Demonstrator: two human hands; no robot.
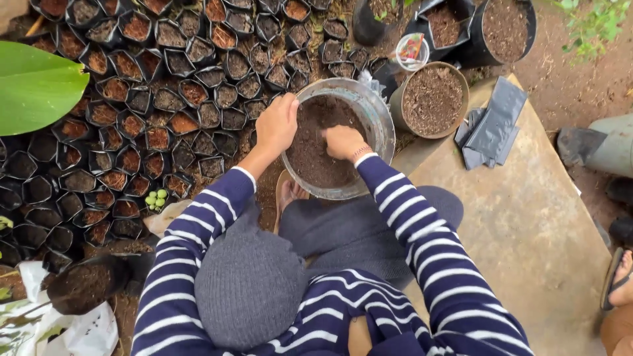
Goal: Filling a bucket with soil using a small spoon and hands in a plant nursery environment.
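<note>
Soil basin [377, 112]: round, grey metal, about half full of dark potting mix, resting on ground just ahead of knees, near centre of view. Left hand [277, 125] on near-left rim, fingers curled over the edge and closed on it, steadying. Right hand [343, 142] inside basin, knuckles up, fingers [330, 135] buried in the soil; whether apart or together cannot be told. Soil lies directly under and ahead of right hand; right hand nearer to it, left only at the rim. Basin round, so no long axis; open face upward, slightly tilted toward viewer.

Surroundings: many small black grow bags [132, 99] filled with brownish soil, packed in rows to left of basin. Brown pot of soil [432, 99] just beside basin on right; flat empty black bags [494, 122] lying on a stone slab [527, 224] further right. Large green leaf [33, 86] at left edge. Striped sleeves on both arms.
</note>
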